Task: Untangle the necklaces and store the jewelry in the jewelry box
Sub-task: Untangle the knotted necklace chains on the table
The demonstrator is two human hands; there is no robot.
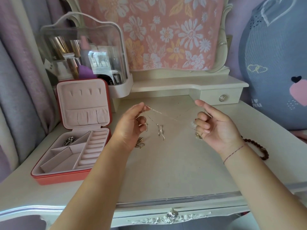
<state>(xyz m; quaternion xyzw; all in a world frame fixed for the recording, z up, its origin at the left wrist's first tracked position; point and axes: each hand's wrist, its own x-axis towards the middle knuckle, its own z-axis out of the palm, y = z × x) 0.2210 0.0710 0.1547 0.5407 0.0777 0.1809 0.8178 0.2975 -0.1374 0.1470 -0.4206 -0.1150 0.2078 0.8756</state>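
Chain (pixel 163 114) pinch: left hand (pixel 131 125), right hand (pixel 217 128); box (pixel 54 178) alongside.

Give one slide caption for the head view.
Left hand and right hand stretch a thin chain beside the open jewelry box.

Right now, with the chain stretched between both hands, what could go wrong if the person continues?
1. The thin chain is stretched between the left hand and the right hand. Pulling further might tighten any knot or break a link.
2. The pendants hang from it close to the gold chain lying on the table. Lowering them there could tangle the two together.
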